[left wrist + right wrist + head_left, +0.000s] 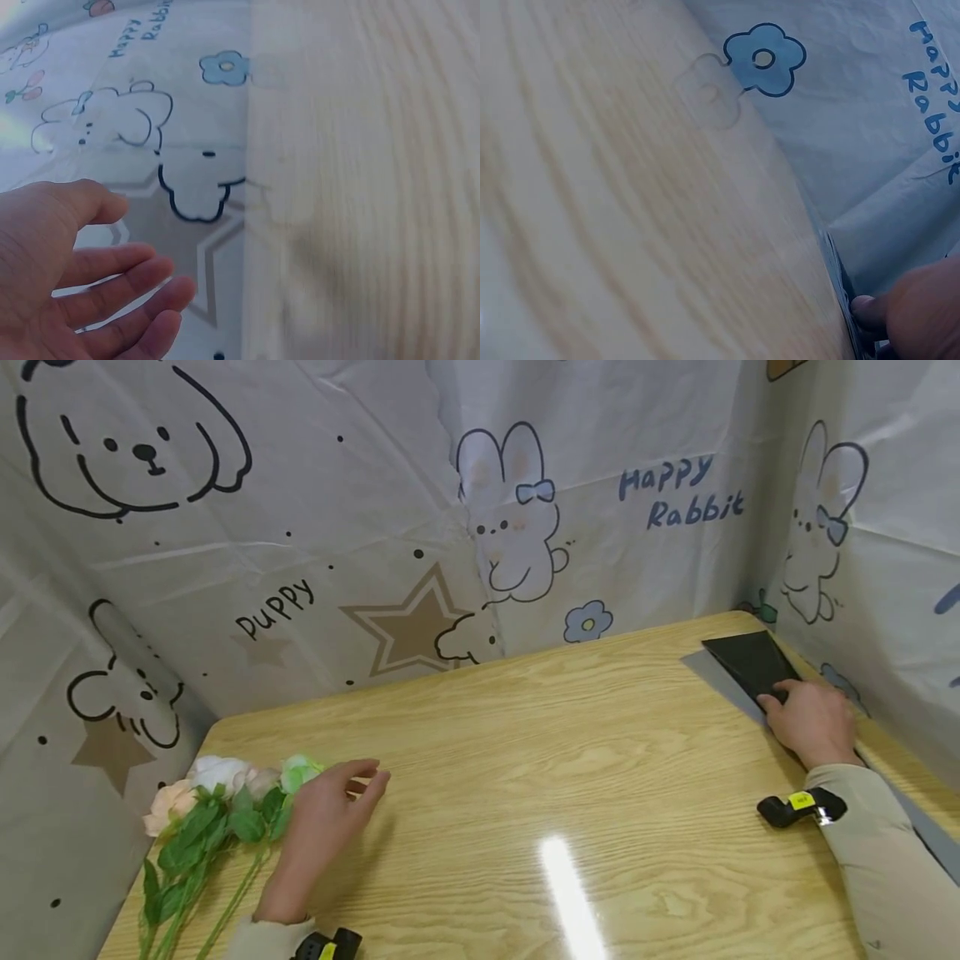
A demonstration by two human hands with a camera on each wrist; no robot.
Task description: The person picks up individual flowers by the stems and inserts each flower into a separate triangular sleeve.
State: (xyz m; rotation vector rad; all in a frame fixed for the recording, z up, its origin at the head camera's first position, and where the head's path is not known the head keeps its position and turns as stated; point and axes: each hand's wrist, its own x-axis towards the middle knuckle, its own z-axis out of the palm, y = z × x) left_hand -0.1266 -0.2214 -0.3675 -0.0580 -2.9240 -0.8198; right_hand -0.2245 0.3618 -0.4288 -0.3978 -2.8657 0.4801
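Note:
At the table's far right, a smooth black sheet [750, 660] lies over a grey sheet [716, 681]. My right hand [813, 722] is on the black sheet, its fingers curled and pinching near the edge. The right wrist view has my thumb [868, 311] against the edges of thin layered sheets [840, 277]; the other fingers are mostly hidden. On the left, my left hand [326, 827] hovers with relaxed, slightly bent fingers, nothing in its grasp. Beside it lie several long-stemmed flowers [221, 772] in white, peach and pale green. The left wrist view confirms the empty palm [112, 277].
The wood-grain table [510, 760] carries a bright light reflection near its front. A white cloth [360, 510] printed with cartoon animals hangs behind it and along both sides. Flower stems [240, 893] run toward the front left edge.

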